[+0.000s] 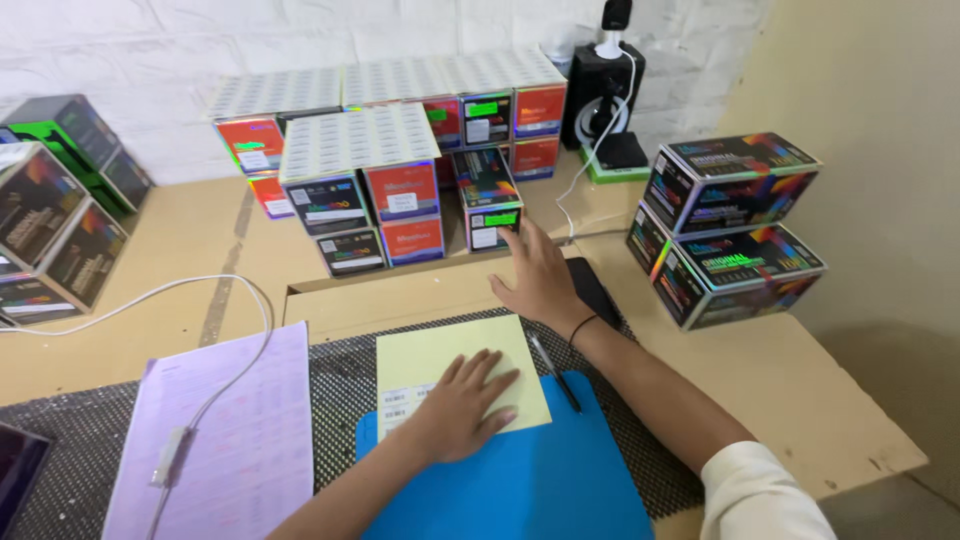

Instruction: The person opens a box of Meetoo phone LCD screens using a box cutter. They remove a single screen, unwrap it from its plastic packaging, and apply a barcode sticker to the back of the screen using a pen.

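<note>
- The left hand (462,405) lies flat, palm down, fingers spread, pointing toward one o'clock.
- The right hand (540,280) stretches toward eleven o'clock, fingers extended, forearm angled in from five o'clock.

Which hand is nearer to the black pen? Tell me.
Left. The left hand lies flat on the yellow sheet, just beside the black pen. The right hand reaches farther up, toward the small boxes.

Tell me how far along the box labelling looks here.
Done: two barcode stickers sit on the yellow sheet. In hand: left hand presses that sheet flat; right hand reaches toward a small box. Left: the stacked boxes behind; how many, I cannot tell.
</note>
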